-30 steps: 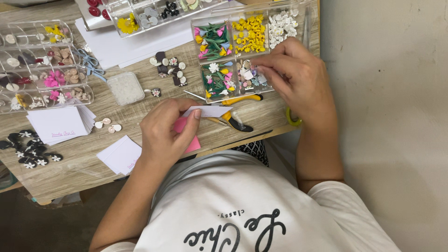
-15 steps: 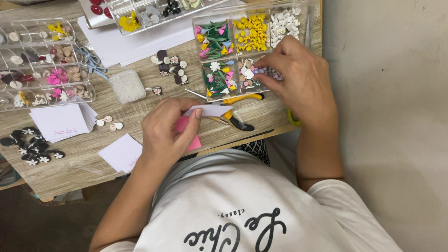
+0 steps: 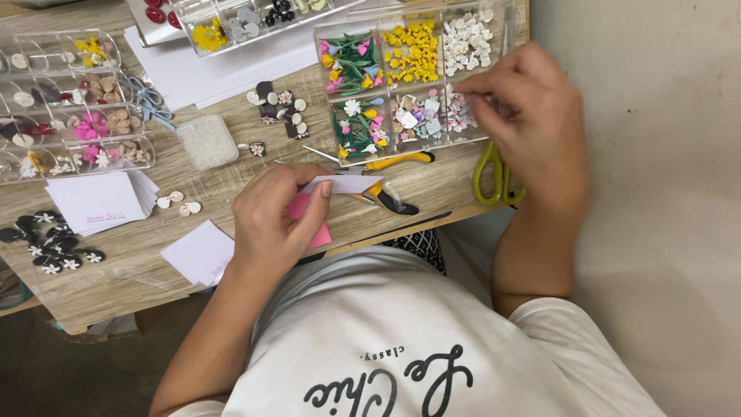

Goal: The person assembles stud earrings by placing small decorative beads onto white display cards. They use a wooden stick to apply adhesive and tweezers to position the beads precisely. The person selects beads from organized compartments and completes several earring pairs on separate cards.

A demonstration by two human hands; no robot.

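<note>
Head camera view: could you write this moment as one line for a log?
left hand: pinching small white card over pink pad | right hand: fingers in clear plastic compartment box of tiny flower pieces | wooden table: yellow-handled pliers

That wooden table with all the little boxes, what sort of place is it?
Probably a home craft bench for handmade jewellery: clear compartment boxes of tiny flowers, yellow-handled pliers, and stacks of small cards.
</note>
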